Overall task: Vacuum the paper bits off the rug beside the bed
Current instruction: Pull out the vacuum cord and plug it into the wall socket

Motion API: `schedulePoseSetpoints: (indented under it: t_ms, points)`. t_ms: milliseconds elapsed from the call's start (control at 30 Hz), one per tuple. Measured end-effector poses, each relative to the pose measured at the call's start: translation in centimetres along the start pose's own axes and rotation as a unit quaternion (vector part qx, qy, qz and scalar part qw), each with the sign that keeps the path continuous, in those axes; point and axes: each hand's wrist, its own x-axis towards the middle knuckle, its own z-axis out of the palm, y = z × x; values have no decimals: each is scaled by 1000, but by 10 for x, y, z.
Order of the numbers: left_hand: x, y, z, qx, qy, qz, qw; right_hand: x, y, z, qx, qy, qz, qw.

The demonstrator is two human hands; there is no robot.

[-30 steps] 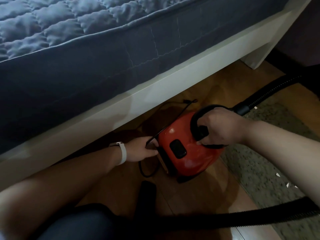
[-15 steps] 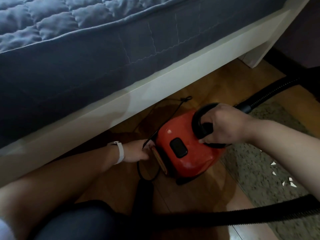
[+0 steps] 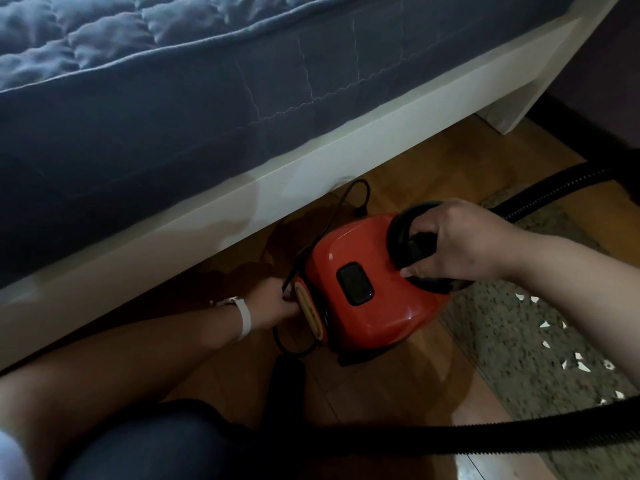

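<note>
Closer against the red canister vacuum (image 3: 374,306) than before, our left hand (image 3: 273,303) curled its fingers on the power cord (image 3: 362,210); our right hand (image 3: 457,245) gripped the carry handle (image 3: 396,233). Paper bits (image 3: 581,366) lay on the rug (image 3: 512,362) alongside.

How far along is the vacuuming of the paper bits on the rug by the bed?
Early stage. Done: the vacuum sits on the wood floor beside the bed, hose attached. In hand: the right hand grips its handle while the left hand holds the cord at its back end. Left: white paper bits lie scattered on the rug, so all the actual vacuuming remains.
</note>
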Motion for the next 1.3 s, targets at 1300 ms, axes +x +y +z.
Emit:
schedulePoseSetpoints:
  t_ms: [1300]
  points:
    - [-40, 101, -39, 16, -32, 106, 994, -4, -6, -3, -53, -10, 84, 995]
